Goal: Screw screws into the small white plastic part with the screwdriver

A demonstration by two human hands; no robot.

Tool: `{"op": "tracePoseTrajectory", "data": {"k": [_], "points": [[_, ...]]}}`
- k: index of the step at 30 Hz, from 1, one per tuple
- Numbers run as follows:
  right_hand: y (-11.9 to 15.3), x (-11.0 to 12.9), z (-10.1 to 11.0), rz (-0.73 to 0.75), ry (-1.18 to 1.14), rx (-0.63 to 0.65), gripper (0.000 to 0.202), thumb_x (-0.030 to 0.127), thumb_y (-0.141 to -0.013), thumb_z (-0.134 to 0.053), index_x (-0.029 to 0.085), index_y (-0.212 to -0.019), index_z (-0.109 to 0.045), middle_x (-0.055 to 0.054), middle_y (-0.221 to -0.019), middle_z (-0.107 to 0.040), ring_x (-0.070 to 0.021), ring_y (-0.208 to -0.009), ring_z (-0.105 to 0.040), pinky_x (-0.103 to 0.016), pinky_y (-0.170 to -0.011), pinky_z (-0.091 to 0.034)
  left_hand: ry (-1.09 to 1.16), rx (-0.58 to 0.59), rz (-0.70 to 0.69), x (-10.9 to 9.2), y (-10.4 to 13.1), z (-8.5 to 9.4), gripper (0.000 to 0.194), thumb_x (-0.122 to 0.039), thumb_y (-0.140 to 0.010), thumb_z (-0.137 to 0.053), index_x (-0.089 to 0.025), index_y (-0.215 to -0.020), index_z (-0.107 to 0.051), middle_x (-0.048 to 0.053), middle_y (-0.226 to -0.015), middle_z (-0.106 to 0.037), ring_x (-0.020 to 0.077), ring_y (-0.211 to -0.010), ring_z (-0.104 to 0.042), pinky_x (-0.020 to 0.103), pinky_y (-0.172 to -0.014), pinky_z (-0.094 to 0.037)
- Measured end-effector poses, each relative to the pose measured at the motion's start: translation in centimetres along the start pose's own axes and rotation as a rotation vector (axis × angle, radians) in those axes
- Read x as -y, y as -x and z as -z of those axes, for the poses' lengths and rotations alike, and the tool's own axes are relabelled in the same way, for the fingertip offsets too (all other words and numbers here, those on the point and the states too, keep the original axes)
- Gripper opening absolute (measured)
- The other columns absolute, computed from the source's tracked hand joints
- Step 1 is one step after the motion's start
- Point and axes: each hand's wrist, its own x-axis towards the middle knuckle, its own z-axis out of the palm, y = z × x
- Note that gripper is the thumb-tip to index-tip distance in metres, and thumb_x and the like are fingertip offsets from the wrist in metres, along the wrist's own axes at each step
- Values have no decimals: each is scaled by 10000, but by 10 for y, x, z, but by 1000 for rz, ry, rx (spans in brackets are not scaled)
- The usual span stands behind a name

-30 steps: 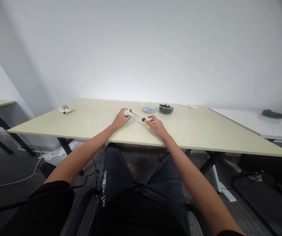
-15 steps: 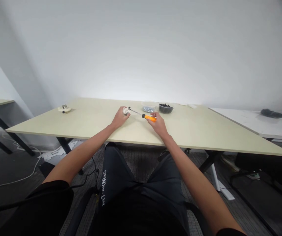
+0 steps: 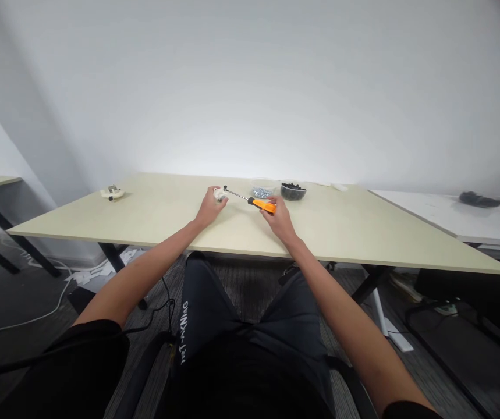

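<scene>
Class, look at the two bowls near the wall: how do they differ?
The left bowl holds small silvery pieces; the right bowl holds black ones. The right bowl's pieces heap above its rim, while the left bowl's lie lower. Both bowls are see-through and stand on the table.

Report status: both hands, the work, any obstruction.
Left hand gripping white part. Right hand on orange-handled screwdriver, tip at black piece by the part. Nothing visible blocking; two tubs beyond, clear of the shaft.
</scene>
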Motion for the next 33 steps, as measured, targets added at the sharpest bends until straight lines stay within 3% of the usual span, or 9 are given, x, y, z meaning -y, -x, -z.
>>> {"op": "tracePoseTrajectory", "data": {"k": [5, 7, 12, 16, 20, 28, 33], "points": [[1, 6, 5, -160, -43, 75, 413, 520, -935, -401, 209, -1202, -451, -53, -856, -629, -197, -684, -591, -357, -753, -479, 28, -4, -31, 2, 0, 0, 434, -395, -845, -562, -193, -1200, -412, 73, -1058, -574, 181, -908, -545, 301, -828, -412], [0, 4, 2, -150, -48, 108, 456, 539, -917, -430, 201, -1223, -436, -74, -909, -632, -212, -736, -605, -372, -776, -477, 46, -31, -26, 5, -1, -1, 435, -397, -841, -572, -192, -1191, -414, 71, -1039, -571, 178, -890, -540, 303, -818, -414], [0, 0, -4, -83, -42, 144, 531, 420, -841, -562, 172, -1274, -381, -130, -1089, -598, -226, -843, -613, -374, -807, -472, 85, -66, 9, 9, -4, -2, 429, -392, -841, -578, -198, -1187, -412, 70, -1030, -567, 179, -885, -536, 307, -808, -415], [2, 6, 1, -156, -60, 171, 449, 508, -885, -483, 202, -1209, -431, -44, -836, -644, -189, -653, -591, -318, -674, -465, 72, -53, 12, 7, -4, -1, 428, -384, -832, -591, -192, -1177, -425, 75, -1033, -572, 188, -901, -537, 320, -827, -411], [4, 13, 6, -233, -104, 268, 444, 592, -915, -369, 209, -1104, -490, 13, -644, -586, -151, -496, -515, -275, -564, -419, 70, -47, 5, 7, -3, -1, 434, -379, -829, -591, -189, -1183, -427, 76, -1044, -574, 189, -908, -538, 323, -837, -408], [2, 8, 1, -126, -70, 179, 470, 495, -832, -557, 207, -1174, -413, -37, -889, -609, -189, -718, -580, -293, -667, -429, 85, -45, 33, 7, -3, 0, 445, -375, -817, -597, -190, -1181, -419, 72, -1017, -573, 188, -893, -542, 323, -819, -412], [2, 8, 4, -190, -56, 118, 383, 563, -864, -494, 204, -1001, -488, -10, -722, -620, -178, -634, -566, -280, -636, -404, 106, -14, 37, 9, -4, 0, 478, -361, -774, -642, -194, -1163, -420, 59, -1002, -576, 184, -880, -550, 316, -809, -415]]}}
